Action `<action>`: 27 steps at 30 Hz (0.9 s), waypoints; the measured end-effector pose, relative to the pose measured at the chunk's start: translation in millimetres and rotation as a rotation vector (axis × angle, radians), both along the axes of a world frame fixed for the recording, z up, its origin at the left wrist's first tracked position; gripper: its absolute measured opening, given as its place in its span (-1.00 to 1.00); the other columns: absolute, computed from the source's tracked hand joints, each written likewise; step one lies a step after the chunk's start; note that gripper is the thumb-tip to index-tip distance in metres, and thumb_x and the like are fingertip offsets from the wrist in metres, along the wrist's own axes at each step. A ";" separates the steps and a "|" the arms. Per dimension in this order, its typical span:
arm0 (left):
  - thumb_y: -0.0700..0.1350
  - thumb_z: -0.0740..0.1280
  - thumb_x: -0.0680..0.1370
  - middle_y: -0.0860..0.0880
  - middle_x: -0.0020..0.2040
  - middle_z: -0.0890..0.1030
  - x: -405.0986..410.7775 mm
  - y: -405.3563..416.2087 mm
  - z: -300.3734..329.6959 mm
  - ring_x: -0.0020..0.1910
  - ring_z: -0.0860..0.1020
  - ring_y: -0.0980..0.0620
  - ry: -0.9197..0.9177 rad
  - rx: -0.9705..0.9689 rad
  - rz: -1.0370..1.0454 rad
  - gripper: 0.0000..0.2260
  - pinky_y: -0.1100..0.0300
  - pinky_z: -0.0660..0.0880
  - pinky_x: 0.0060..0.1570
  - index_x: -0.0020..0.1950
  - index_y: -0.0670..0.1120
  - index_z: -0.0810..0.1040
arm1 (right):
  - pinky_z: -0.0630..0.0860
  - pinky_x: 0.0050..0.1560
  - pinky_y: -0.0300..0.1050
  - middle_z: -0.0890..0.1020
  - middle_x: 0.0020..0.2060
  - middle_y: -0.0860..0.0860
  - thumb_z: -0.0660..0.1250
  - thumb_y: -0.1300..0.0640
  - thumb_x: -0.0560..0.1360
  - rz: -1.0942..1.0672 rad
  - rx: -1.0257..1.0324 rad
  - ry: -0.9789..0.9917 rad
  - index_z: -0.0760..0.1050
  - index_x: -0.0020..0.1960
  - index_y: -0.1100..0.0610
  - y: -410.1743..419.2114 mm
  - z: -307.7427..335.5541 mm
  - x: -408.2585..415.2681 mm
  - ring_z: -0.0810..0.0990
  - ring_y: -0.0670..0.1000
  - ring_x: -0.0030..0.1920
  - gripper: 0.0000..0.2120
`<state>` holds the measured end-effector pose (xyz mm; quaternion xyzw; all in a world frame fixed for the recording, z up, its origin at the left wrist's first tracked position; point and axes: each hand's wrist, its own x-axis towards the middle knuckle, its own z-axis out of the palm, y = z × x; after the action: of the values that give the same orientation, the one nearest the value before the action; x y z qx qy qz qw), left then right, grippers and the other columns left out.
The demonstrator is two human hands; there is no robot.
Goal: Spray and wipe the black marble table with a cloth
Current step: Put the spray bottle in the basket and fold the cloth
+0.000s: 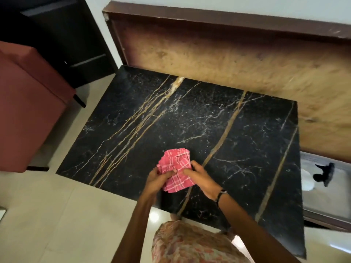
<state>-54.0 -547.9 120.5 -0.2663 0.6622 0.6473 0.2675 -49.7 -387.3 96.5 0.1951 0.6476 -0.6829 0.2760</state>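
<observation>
The black marble table (pixel 190 114) with gold and white veins fills the middle of the view. A folded pink checked cloth (pixel 175 164) is held just above its near part. My left hand (pixel 156 180) grips the cloth's left edge from below, fingers curled round it. My right hand (pixel 199 177) pinches its right side, thumb on top. A dark band sits on my right wrist. No spray bottle is in view.
A red upholstered seat (pixel 28 103) stands left of the table. A brown wooden panel (pixel 228 54) leans behind the table against the wall. Dark cabinet (pixel 57 35) at top left. A glass surface (pixel 322 196) with a black object (pixel 323 173) lies at right. Pale floor tiles (pixel 66 215).
</observation>
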 end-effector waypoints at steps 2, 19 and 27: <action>-0.21 0.47 0.42 -0.03 0.00 0.66 4.4 39.9 2.6 -0.12 0.64 0.07 0.029 0.049 -0.011 -0.70 0.34 0.57 -0.27 0.13 -0.09 0.53 | 0.53 -0.09 -0.19 0.60 -0.09 0.07 0.27 0.27 0.55 -0.105 -0.072 0.004 0.45 0.09 0.19 41.7 10.6 10.2 0.58 0.01 -0.08 -0.88; -0.25 0.42 0.46 -0.13 0.27 0.51 126.4 421.2 -14.9 0.10 0.56 0.01 0.154 0.163 -0.571 -0.54 0.20 0.60 -0.04 0.24 -0.01 0.30 | 0.58 -0.17 -0.17 0.66 -0.03 0.07 0.32 0.29 0.52 -0.759 0.220 0.100 0.50 0.20 0.17 408.1 14.7 190.2 0.65 0.05 -0.07 -0.74; -0.14 0.31 0.56 -0.03 0.42 0.36 140.0 493.1 -24.9 0.29 0.43 0.00 0.029 0.110 -0.793 -0.57 0.10 0.43 0.22 0.38 -0.04 0.24 | 0.57 0.05 0.15 0.62 0.05 0.18 0.29 0.24 0.52 -0.731 0.506 -0.042 0.47 0.25 0.17 495.8 -15.8 190.7 0.61 0.20 0.02 -0.69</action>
<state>86.0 -54.8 95.6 0.0336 0.6818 0.5320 0.5010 141.1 108.5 80.7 0.4862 0.6771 -0.5517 -0.0269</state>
